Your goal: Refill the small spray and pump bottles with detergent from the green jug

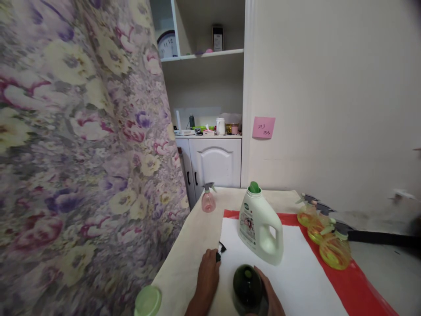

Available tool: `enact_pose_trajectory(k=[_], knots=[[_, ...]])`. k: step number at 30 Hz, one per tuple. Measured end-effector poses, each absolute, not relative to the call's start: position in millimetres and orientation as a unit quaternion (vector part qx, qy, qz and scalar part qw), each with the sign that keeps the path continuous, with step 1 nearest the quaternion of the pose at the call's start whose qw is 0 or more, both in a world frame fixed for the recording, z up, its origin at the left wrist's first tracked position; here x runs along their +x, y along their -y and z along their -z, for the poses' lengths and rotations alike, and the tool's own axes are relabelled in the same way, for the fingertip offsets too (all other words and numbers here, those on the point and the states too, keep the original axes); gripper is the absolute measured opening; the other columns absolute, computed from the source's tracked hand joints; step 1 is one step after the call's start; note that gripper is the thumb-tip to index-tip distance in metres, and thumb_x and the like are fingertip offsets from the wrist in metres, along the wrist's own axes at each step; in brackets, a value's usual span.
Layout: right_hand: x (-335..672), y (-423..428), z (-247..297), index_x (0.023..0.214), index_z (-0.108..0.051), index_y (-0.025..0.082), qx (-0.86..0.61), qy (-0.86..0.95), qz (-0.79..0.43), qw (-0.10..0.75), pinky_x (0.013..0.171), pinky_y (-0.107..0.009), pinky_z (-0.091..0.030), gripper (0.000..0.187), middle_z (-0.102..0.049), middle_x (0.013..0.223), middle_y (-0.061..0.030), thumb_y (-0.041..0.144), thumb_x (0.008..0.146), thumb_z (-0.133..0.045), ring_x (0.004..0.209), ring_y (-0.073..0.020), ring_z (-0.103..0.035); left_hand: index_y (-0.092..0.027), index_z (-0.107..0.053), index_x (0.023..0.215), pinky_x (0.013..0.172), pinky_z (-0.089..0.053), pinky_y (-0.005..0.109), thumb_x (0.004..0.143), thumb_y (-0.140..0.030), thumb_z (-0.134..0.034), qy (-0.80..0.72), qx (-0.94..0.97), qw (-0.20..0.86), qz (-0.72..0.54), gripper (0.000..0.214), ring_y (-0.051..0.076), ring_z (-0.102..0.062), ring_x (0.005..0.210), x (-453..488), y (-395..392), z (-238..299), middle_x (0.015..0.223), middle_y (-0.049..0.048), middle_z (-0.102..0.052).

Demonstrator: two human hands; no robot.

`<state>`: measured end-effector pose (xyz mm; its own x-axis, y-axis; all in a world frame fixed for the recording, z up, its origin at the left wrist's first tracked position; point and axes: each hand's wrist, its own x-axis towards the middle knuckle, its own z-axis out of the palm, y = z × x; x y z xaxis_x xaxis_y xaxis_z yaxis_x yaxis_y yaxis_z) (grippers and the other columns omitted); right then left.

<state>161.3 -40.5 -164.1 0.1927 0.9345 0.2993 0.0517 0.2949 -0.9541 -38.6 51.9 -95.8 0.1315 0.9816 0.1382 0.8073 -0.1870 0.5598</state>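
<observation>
Dark green and glossy, the rounded bottle [247, 287] is clamped in the right hand [270, 295]; from this distance I cannot tell whether it touches the bench [189, 252]. Near it, I see the left hand [208, 270] with its fingers closed on a small black-and-white part [221, 252]. Ahead of the right hand stands a pale green jug [258, 228]; yellow spray bottles [335, 253] stand farther out to that hand's right.
</observation>
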Motion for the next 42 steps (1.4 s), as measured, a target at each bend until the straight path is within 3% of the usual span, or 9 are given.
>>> enact_pose_trajectory(k=[4, 11, 16, 21, 26, 30, 38, 42], knots=[[163, 39, 165, 0.136, -0.044, 0.02, -0.466, 0.54, -0.374, 0.593, 0.11, -0.051, -0.033, 0.102, -0.054, 0.137, -0.0168, 0.045, 0.045, -0.085, 0.13, -0.0392, -0.046, -0.012, -0.058, 0.121, 0.103, -0.034, 0.034, 0.083, -0.014, -0.043, -0.606, 0.739, 0.172, -0.241, 0.041, 0.026, -0.052, 0.115, -38, -54, 99, 0.121, 0.0159, -0.062], [160, 35, 170, 0.132, -0.05, 0.019, -0.467, 0.511, -0.364, 0.622, 0.108, -0.052, -0.036, 0.104, -0.055, 0.135, -0.0194, 0.061, 0.042, -0.081, 0.129, -0.0416, -0.047, -0.011, -0.055, 0.126, 0.1, -0.035, 0.032, 0.082, -0.012, -0.044, -0.613, 0.744, 0.141, -0.224, 0.045, 0.025, -0.052, 0.113, -34, -47, 93, 0.12, 0.0149, -0.06], [163, 36, 170, 0.138, -0.041, 0.016, -0.479, 0.552, -0.347, 0.587, 0.11, -0.046, -0.037, 0.106, -0.051, 0.14, -0.0182, 0.057, 0.048, -0.079, 0.132, -0.038, -0.044, -0.011, -0.057, 0.122, 0.097, -0.037, 0.031, 0.082, -0.007, -0.041, -0.619, 0.75, 0.125, -0.2, 0.043, 0.023, -0.053, 0.109, -33, -48, 90, 0.114, 0.0123, -0.062], [167, 34, 178, 0.141, -0.033, 0.018, -0.476, 0.586, -0.344, 0.559, 0.113, -0.048, -0.033, 0.103, -0.046, 0.144, -0.0177, 0.053, 0.054, -0.076, 0.134, -0.0368, -0.041, -0.009, -0.054, 0.125, 0.102, -0.036, 0.034, 0.085, -0.01, -0.04, -0.618, 0.755, 0.118, -0.186, 0.043, 0.024, -0.052, 0.115, -30, -48, 90, 0.121, 0.0144, -0.061], [166, 29, 186, 0.14, -0.037, 0.021, -0.468, 0.556, -0.356, 0.586, 0.112, -0.051, -0.033, 0.11, -0.049, 0.142, -0.0175, 0.062, 0.046, -0.078, 0.133, -0.039, -0.042, -0.012, -0.051, 0.13, 0.108, -0.033, 0.036, 0.083, -0.012, -0.043, -0.619, 0.752, 0.115, -0.194, 0.047, 0.025, -0.048, 0.125, -32, -46, 93, 0.132, 0.014, -0.057], [164, 30, 185, 0.139, -0.04, 0.021, -0.463, 0.536, -0.351, 0.612, 0.112, -0.052, -0.032, 0.113, -0.05, 0.142, -0.0184, 0.065, 0.043, -0.079, 0.133, -0.0401, -0.043, -0.011, -0.051, 0.13, 0.106, -0.036, 0.035, 0.08, -0.012, -0.045, -0.61, 0.754, 0.119, -0.213, 0.05, 0.025, -0.051, 0.122, -36, -45, 93, 0.129, 0.0143, -0.059], [168, 36, 176, 0.14, -0.035, 0.024, -0.405, 0.533, -0.384, 0.635, 0.114, -0.052, -0.031, 0.096, -0.044, 0.147, -0.0166, 0.049, 0.059, -0.079, 0.137, -0.0353, -0.038, -0.012, -0.053, 0.126, 0.105, -0.041, 0.042, 0.084, -0.021, -0.043, -0.569, 0.759, 0.133, -0.288, 0.045, 0.026, -0.054, 0.119, -39, -40, 78, 0.126, 0.0155, -0.061], [171, 43, 148, 0.135, -0.043, 0.024, -0.404, 0.495, -0.384, 0.666, 0.111, -0.048, -0.037, 0.079, -0.052, 0.142, -0.0156, 0.046, 0.066, -0.075, 0.134, -0.0319, -0.045, -0.018, -0.059, 0.115, 0.098, -0.048, 0.042, 0.087, -0.035, -0.046, -0.507, 0.738, 0.235, -0.378, 0.036, 0.025, -0.061, 0.11, -32, -31, 63, 0.118, 0.0132, -0.066]])
